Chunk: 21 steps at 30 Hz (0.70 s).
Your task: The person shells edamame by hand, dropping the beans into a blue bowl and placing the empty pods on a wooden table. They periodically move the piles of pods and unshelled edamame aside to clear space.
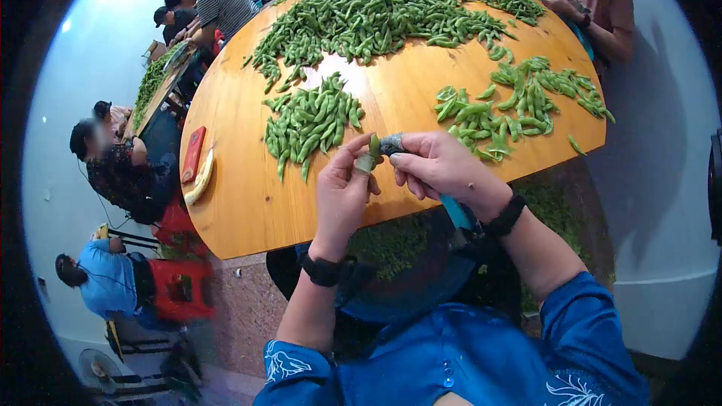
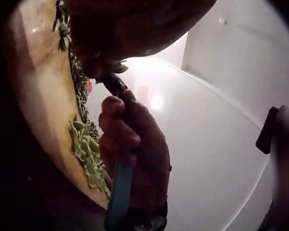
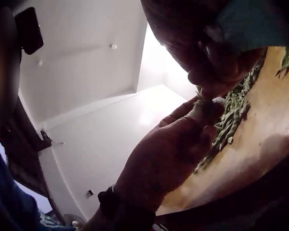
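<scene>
Above the table's near edge, my left hand (image 1: 344, 192) pinches a green soybean pod (image 1: 374, 146) upright between thumb and fingers. A pale wrap (image 1: 365, 163) covers a fingertip of that hand. My right hand (image 1: 444, 165) meets it from the right, its dark-wrapped fingertip (image 1: 391, 143) right at the pod. Its other fingers curl round a tool with a flat teal handle (image 1: 456, 213), which juts out below the palm; the tool's working end is hidden. The left wrist view shows the same teal handle (image 2: 119, 192) under the curled fingers.
A small heap of whole pods (image 1: 312, 124) lies left of my hands, opened pale pods (image 1: 500, 116) lie right, and a large heap (image 1: 376, 19) is behind. A red phone (image 1: 193, 152) and a yellowish curved object (image 1: 201, 178) sit at the left edge. People work around the table.
</scene>
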{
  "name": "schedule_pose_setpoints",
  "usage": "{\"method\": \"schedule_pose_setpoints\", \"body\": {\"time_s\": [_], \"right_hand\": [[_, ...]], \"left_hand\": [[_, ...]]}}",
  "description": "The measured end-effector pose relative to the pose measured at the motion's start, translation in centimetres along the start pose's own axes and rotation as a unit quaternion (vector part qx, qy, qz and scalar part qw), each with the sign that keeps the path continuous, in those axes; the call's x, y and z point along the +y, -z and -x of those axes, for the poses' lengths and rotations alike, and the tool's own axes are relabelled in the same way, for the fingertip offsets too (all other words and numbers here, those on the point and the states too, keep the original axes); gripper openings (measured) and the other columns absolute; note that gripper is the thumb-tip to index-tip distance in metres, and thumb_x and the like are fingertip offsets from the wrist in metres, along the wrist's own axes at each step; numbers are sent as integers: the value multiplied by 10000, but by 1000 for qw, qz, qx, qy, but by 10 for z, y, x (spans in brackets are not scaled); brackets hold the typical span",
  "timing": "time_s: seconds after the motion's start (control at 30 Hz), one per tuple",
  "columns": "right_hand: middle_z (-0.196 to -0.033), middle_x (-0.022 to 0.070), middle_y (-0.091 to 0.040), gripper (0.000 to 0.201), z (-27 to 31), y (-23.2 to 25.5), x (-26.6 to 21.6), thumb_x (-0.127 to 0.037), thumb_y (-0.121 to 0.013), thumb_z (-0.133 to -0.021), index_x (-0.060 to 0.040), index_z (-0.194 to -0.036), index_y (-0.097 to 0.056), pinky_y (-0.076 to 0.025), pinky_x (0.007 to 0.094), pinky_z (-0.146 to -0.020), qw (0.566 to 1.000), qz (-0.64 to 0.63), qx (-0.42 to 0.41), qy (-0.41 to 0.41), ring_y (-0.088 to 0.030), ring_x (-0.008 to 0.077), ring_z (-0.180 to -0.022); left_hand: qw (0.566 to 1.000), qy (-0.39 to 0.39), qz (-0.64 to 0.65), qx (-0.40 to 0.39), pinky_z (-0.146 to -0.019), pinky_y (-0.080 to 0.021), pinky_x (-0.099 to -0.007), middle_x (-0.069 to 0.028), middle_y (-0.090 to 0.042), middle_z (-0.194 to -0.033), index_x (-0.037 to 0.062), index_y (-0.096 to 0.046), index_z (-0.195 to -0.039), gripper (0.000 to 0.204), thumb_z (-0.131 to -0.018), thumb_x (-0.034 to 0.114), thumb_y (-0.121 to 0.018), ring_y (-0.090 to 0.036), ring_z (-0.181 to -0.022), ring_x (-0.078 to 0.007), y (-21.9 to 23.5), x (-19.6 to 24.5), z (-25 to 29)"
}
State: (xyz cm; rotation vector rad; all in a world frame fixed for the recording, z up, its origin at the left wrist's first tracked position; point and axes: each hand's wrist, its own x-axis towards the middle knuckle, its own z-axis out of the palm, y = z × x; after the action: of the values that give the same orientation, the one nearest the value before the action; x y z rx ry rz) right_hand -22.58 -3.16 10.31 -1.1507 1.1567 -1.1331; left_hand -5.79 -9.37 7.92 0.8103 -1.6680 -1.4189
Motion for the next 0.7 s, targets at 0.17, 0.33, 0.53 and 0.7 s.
{"method": "schedule_pose_setpoints", "body": {"time_s": [0.17,0.33,0.53,0.7], "right_hand": [[-698,3,-594,172,3,-1,7,-152,-498,-929,-24,-981,-600,-407,188,-393,1000,3,-20,-14,-556,57,-489],[-713,1,-599,175,10,-3,8,-148,-497,-927,-27,-1008,-593,-410,184,-396,1000,2,-17,-22,-557,55,-500],[-702,-10,-575,183,19,-17,10,-121,-493,-924,-20,-1042,-590,-404,179,-418,999,-36,4,-10,-530,49,-491],[-680,-25,-567,159,24,-19,17,-138,-506,-940,-28,-1032,-575,-367,155,-400,997,-79,25,8,-508,21,-484]], "left_hand": [[999,1,43,-2,-513,-432,-186,-46,-643,-930,13,-560,-1229,303,-934,80,-542,-548,-609,-53,-3,-7,9],[999,-4,41,4,-551,-480,-206,-57,-641,-934,-1,-583,-1186,282,-908,44,-572,-589,-645,-75,-7,-15,14],[984,-82,-140,67,-563,-498,-222,-77,-606,-899,-15,-602,-1096,245,-851,-18,-586,-607,-660,-89,-17,-3,23],[985,-85,-134,70,-580,-519,-245,-81,-569,-943,-9,-589,-1065,228,-838,-35,-581,-617,-693,-97,-22,-6,32]]}}
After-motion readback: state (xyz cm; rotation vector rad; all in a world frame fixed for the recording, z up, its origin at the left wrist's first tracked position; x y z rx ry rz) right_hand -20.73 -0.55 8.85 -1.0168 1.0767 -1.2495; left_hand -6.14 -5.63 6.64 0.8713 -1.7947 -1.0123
